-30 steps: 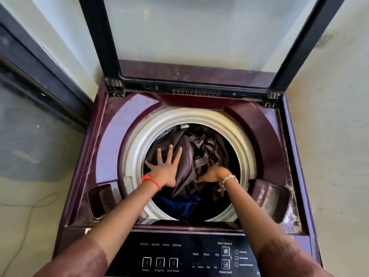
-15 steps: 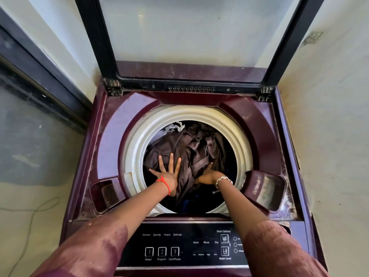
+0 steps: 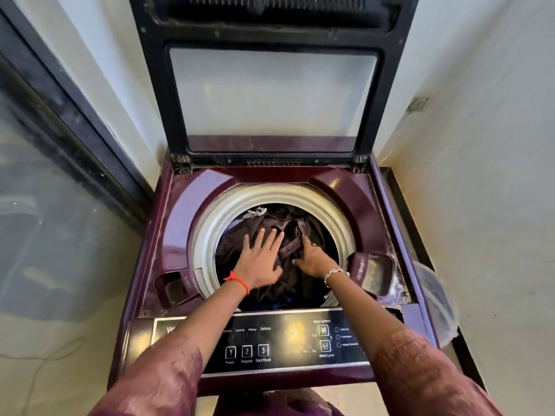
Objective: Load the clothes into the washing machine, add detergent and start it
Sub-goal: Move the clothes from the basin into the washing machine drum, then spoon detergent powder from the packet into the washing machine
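Right, both arms are down in the washing machine (image 3: 186, 205) and the load is nearly settled. My left hand (image 3: 259, 261) has slid from the near edge up to the middle of the heap. Its fingers (image 3: 260, 241) are straight and spread, palm flat on the brown clothes (image 3: 240, 235), pressing and holding nothing. My right hand (image 3: 312, 256) has closed in beside it, so the two are near each other now. One finger points away from me along a fold. The others sink into the cloth, and I cannot tell whether they pinch that fold or only push it. The blue garment that showed wide at the near side a second ago is down to a sliver, so the heap has spread over it. My head has come up too: the whole raised lid (image 3: 270, 94) and the control panel (image 3: 288, 340) are in view.

I judge loading is about finished, with the pile sitting below the white rim (image 3: 207, 235). Detergent and the start button (image 3: 263, 351) are not yet touched.

I can't see how deep the drum goes under the pile. The tray (image 3: 375, 271) at the right carries lettering I can't read cleanly, and something pale inside it could be crust or glare. No detergent bottle or box shows anywhere. Something clear and rounded (image 3: 432, 295) sits beside the machine on the right, cut off by its edge, and I can't name it. My left sleeve (image 3: 156, 379) covers part of the panel.
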A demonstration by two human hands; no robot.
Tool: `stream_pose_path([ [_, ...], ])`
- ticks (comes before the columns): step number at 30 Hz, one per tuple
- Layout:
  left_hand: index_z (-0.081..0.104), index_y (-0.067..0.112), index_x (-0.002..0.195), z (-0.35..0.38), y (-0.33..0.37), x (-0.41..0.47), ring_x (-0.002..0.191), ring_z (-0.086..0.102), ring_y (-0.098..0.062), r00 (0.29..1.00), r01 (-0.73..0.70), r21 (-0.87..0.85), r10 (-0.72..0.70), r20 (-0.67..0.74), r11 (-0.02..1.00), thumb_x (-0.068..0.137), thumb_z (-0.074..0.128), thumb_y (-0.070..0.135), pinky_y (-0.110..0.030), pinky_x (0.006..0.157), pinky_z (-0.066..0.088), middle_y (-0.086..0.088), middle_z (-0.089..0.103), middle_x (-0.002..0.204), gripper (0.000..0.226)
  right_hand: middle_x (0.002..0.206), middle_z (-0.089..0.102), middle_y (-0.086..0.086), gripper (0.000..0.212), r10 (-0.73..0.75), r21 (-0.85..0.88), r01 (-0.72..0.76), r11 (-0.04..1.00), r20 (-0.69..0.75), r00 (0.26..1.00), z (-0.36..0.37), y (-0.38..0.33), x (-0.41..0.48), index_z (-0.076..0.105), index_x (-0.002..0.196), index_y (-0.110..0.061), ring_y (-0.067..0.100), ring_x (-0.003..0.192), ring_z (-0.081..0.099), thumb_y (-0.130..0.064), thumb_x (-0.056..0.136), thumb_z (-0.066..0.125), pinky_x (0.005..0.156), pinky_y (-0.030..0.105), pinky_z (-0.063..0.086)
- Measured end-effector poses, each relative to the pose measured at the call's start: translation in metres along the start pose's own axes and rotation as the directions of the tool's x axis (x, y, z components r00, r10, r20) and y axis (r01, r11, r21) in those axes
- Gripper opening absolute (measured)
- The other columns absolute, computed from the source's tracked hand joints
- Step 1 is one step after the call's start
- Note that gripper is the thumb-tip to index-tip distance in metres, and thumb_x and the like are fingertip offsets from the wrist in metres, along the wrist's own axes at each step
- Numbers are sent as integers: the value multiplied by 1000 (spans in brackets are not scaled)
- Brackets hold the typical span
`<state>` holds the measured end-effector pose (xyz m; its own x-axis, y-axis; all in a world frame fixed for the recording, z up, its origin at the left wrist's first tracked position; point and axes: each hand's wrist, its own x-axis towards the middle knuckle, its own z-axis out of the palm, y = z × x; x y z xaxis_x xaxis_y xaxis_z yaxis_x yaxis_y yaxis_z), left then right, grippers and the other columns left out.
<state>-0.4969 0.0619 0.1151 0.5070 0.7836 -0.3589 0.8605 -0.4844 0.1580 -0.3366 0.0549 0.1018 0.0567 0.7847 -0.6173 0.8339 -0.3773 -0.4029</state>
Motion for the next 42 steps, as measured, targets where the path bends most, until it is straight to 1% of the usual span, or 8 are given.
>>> stream_pose_path([
  [3,-3,18,150,-1,9,-1,146,-3,-28,999,-41,17,42,-35,999,92,40,48,-55,115,5,-2,-3,159,78,152,15,24,77,-32,-12,32,999,-82,996,-12,1,-14,-1,148,-17,34,143,13,-31,93,51,115,46,22],
  [8,16,15,149,-30,42,17,146,6,-19,950,-210,-29,197,-241,977,94,42,40,-41,118,9,0,15,157,66,138,41,25,61,-128,-9,133,991,-349,928,-51,13,-47,20,144,-4,37,129,39,-21,93,50,105,41,35],
  [15,62,2,110,-85,135,58,108,61,-29,654,-564,-28,426,-625,825,79,58,15,-34,97,44,-14,66,111,34,114,66,17,34,-64,103,209,972,-744,665,-110,72,-114,57,119,-6,32,106,60,-19,88,57,90,44,48],
  [22,66,7,97,-112,276,87,89,67,-26,507,-750,48,620,-599,660,82,43,28,-32,82,53,-9,70,94,35,99,71,17,21,157,221,80,972,-863,480,-153,197,-172,70,97,-3,34,96,64,-18,84,63,85,43,50],
  [27,67,5,95,-126,398,114,90,67,-26,415,-837,49,690,-593,545,83,58,13,-33,76,52,-9,70,95,17,79,74,9,17,264,283,2,959,-898,351,-202,303,-221,72,77,-9,27,77,68,-24,82,65,69,41,54],
  [35,67,8,97,-190,616,139,94,65,-23,241,-946,3,712,-660,323,87,57,14,-35,76,52,-5,70,99,16,66,62,28,51,326,325,30,945,-944,-44,-332,442,-329,61,65,6,42,65,61,-41,82,52,57,44,51],
  [39,66,3,96,-232,709,140,92,66,-25,142,-985,-29,692,-708,173,84,54,15,-35,82,52,-10,70,97,20,54,61,22,43,265,269,17,963,-932,-249,-400,489,-391,60,57,5,34,53,57,-28,84,56,52,39,43],
  [42,66,-2,96,-261,768,140,91,64,-25,85,-996,-54,650,-755,67,83,57,5,-22,84,44,-15,69,95,17,54,59,14,31,263,271,31,962,-894,-361,-445,519,-425,63,59,1,23,53,49,-17,84,60,53,32,34],
])
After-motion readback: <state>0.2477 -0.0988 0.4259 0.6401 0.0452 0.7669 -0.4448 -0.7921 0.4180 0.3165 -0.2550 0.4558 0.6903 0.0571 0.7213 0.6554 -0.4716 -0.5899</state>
